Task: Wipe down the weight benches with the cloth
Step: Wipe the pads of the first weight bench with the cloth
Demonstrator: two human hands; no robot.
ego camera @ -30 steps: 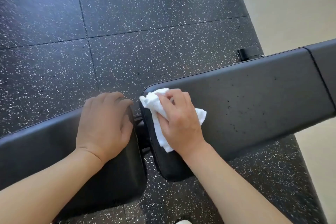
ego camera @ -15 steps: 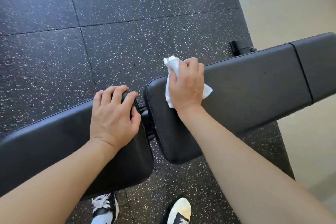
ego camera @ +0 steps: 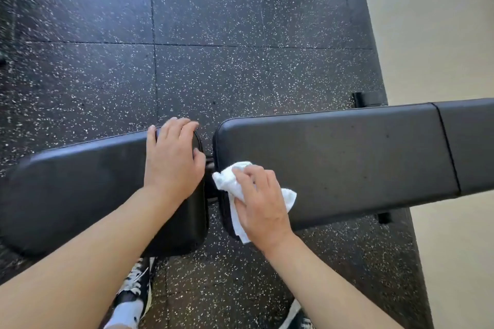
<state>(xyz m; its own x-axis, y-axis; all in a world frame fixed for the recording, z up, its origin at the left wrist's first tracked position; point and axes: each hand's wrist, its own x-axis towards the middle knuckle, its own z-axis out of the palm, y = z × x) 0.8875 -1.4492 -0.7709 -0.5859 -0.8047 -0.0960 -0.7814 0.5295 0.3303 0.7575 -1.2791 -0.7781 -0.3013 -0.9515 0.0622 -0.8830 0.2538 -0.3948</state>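
Right hand presses a white cloth onto the black padded bench, left hand flat beside it on the seat pad, speckled rubber floor beyond

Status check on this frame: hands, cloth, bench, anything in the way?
Right hand pressing white cloth on long bench pad, near the gap end. Left hand flat on shorter pad, bracing, no cloth. Nothing in the way on the pad.
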